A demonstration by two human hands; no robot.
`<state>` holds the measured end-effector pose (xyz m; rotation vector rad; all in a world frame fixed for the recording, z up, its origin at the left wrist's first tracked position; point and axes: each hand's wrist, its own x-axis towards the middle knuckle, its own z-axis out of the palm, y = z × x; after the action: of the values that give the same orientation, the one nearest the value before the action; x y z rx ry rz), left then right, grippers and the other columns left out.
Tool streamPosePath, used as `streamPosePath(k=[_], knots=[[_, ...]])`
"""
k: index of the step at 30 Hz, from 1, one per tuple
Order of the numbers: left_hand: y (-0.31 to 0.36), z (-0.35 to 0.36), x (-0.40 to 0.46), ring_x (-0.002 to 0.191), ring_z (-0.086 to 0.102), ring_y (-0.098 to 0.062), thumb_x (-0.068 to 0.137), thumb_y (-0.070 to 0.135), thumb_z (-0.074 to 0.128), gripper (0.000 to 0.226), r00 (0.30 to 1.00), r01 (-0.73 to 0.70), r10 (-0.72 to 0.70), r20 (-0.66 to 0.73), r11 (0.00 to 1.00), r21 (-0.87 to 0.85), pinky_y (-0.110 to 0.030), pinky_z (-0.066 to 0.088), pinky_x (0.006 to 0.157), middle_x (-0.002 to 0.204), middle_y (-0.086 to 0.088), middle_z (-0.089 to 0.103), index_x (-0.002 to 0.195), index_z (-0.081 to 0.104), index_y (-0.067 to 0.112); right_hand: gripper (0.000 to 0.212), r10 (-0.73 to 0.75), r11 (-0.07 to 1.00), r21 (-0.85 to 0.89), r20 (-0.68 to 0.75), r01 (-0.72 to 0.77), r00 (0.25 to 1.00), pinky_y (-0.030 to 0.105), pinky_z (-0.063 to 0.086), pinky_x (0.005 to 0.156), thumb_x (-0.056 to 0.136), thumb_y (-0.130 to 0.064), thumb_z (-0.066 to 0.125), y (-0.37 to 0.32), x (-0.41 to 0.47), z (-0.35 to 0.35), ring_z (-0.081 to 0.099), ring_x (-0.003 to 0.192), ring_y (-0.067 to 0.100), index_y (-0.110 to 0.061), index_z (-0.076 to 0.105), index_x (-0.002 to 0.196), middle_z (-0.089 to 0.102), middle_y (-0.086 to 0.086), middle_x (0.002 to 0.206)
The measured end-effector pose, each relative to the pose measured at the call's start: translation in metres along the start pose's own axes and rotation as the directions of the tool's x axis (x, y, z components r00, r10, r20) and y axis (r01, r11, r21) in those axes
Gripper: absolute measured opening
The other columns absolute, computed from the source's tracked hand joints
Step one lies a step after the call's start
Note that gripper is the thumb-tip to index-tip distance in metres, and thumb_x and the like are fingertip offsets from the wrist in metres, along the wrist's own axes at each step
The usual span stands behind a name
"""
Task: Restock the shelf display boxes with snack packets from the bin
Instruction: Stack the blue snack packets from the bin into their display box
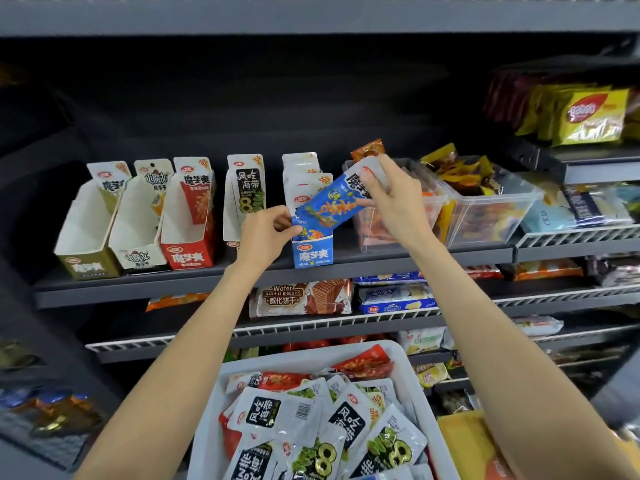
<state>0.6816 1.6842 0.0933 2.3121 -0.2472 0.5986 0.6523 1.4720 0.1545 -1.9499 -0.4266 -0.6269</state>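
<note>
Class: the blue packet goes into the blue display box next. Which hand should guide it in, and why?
Right. The right hand grips the blue packet directly above the blue display box, while the left hand only steadies the packet's lower corner.

Just left of our left hand (266, 233) we read 风吃海带 and a large 8 on a white display box (244, 195), below our hands "Wafer JIASHILI BISCUITS 威化饼干" on a wafer pack (298, 297), and 魔芋爽 on the blue display box (312, 253) beside that hand.
</note>
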Motion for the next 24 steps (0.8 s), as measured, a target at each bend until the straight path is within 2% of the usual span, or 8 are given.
streamPosePath(k=[3,6,8,10,12,14,18,24], knots=[[-0.002,0.002,-0.002,0.071,0.06,-0.012,0.081,0.018,0.073,0.015,1.0,-0.022,0.022,0.004,0.999,0.027,-0.018,0.045,0.061,0.079,-0.003,0.069,0.085,0.067,0.005,0.027,-0.058,0.981,-0.184,0.0,0.057,0.998,0.006,0.041,0.056,0.091,-0.019,0.062,0.011,0.0,0.007,0.06,0.072,-0.002,-0.004,0.06,0.114,0.066,0.003,0.09],[-0.001,0.001,-0.004,0.073,0.058,-0.009,0.082,0.015,0.072,0.013,0.999,-0.036,0.036,-0.011,0.999,0.035,-0.012,0.042,0.06,0.08,0.003,0.065,0.088,0.066,0.005,0.026,-0.095,0.98,-0.18,-0.043,0.086,0.995,0.005,0.041,0.057,0.084,-0.018,0.071,0.016,-0.001,0.015,0.056,0.069,-0.002,-0.001,0.067,0.103,0.07,0.004,0.092],[-0.002,0.003,-0.006,0.076,0.059,-0.012,0.082,0.012,0.071,0.011,0.997,-0.057,0.059,-0.042,0.998,0.037,-0.02,0.047,0.065,0.084,0.001,0.065,0.089,0.066,0.005,0.021,-0.164,0.969,-0.196,-0.061,0.149,0.985,0.004,0.041,0.059,0.082,-0.013,0.072,0.015,-0.003,0.02,0.052,0.069,-0.007,0.0,0.069,0.098,0.067,0.0,0.087],[-0.004,0.005,-0.007,0.081,0.062,-0.017,0.083,0.008,0.07,0.011,0.996,-0.055,0.056,-0.072,0.998,0.021,-0.028,0.052,0.071,0.091,-0.006,0.067,0.092,0.067,0.004,0.02,-0.225,0.954,-0.22,-0.068,0.205,0.972,0.009,0.048,0.065,0.081,-0.01,0.072,0.016,-0.004,0.025,0.058,0.078,0.001,0.0,0.07,0.099,0.07,0.003,0.09],[-0.003,0.006,-0.005,0.078,0.062,-0.016,0.083,0.008,0.07,0.011,0.995,-0.027,0.027,-0.092,1.0,0.007,-0.019,0.049,0.066,0.092,-0.004,0.066,0.094,0.068,0.004,0.019,-0.253,0.944,-0.233,-0.054,0.234,0.966,0.02,0.053,0.068,0.082,-0.008,0.071,0.018,-0.004,0.029,0.062,0.083,0.008,-0.002,0.07,0.099,0.072,0.008,0.093],[-0.001,0.004,-0.001,0.071,0.06,-0.012,0.082,0.012,0.072,0.012,0.996,0.005,-0.004,-0.086,1.0,0.011,-0.013,0.044,0.061,0.089,0.0,0.063,0.092,0.069,0.005,0.018,-0.291,0.92,-0.276,-0.002,0.279,0.957,0.023,0.052,0.068,0.082,-0.007,0.069,0.02,-0.003,0.032,0.065,0.082,0.014,-0.003,0.07,0.1,0.071,0.009,0.092],[-0.005,0.002,0.004,0.066,0.062,-0.011,0.082,0.015,0.072,0.01,0.998,0.038,-0.038,-0.055,0.999,0.006,-0.026,0.052,0.067,0.083,-0.001,0.069,0.089,0.071,0.009,0.021,-0.293,0.852,-0.416,0.128,0.319,0.948,0.028,0.05,0.069,0.087,-0.011,0.064,0.013,0.003,0.041,0.066,0.085,0.023,-0.004,0.068,0.106,0.07,0.011,0.096],[-0.011,0.0,0.006,0.082,0.067,-0.015,0.084,0.009,0.069,0.014,0.999,0.025,-0.025,-0.022,1.0,-0.018,-0.028,0.053,0.077,0.091,-0.006,0.073,0.096,0.073,0.007,0.033,-0.075,0.714,-0.619,0.396,0.327,0.915,0.039,0.049,0.085,0.092,-0.02,0.057,0.005,0.023,0.066,0.059,0.108,0.03,-0.012,0.06,0.124,0.063,0.015,0.119]])
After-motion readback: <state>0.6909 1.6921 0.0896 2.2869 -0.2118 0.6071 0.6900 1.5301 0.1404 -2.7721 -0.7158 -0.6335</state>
